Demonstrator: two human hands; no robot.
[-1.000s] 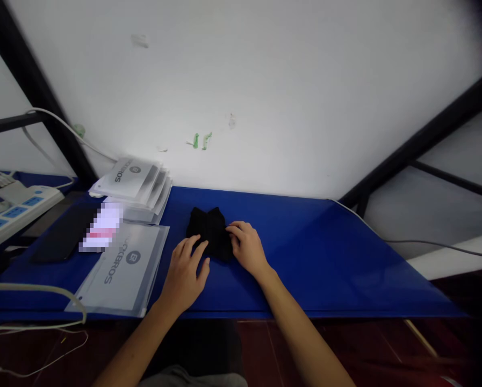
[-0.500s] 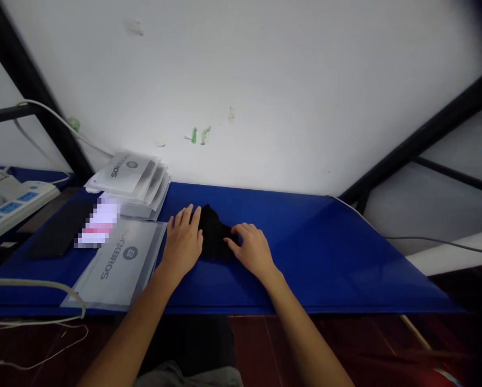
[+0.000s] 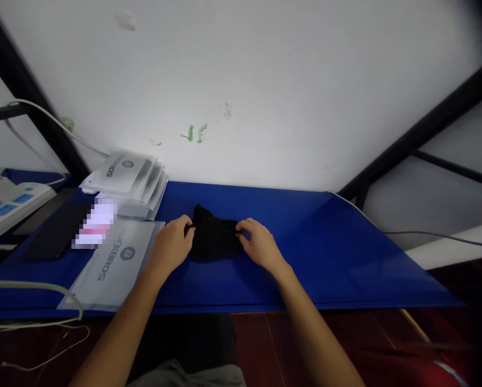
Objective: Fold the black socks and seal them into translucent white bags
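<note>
A piece of black cloth point(image 3: 215, 236) lies on the blue tabletop point(image 3: 325, 252) in front of me, one corner sticking up at its far left. My left hand point(image 3: 175, 242) pinches its left edge between thumb and fingers. At the opposite edge, my right hand point(image 3: 257, 242) grips the cloth in a similar pinch. The fabric is spread between both hands, and its folds are too dark to make out. Just left of my left hand lies a flat translucent bag point(image 3: 120, 263) with printed lettering, partly covered by my forearm.
Several similar bags are stacked point(image 3: 130, 174) against the white wall point(image 3: 265, 97). A dark tablet-like slab point(image 3: 55, 231) and a blurred-out bright screen point(image 3: 93, 226) lie at left, near a power strip point(image 3: 19, 207). Cables point(image 3: 35, 285) hang at the front left. Black frame bars point(image 3: 422, 129) slant up at the sides.
My left hand has gone from lying flat on the cloth to pinching its left edge. My right hand has closed on the right edge, and the cloth is spread wider.
</note>
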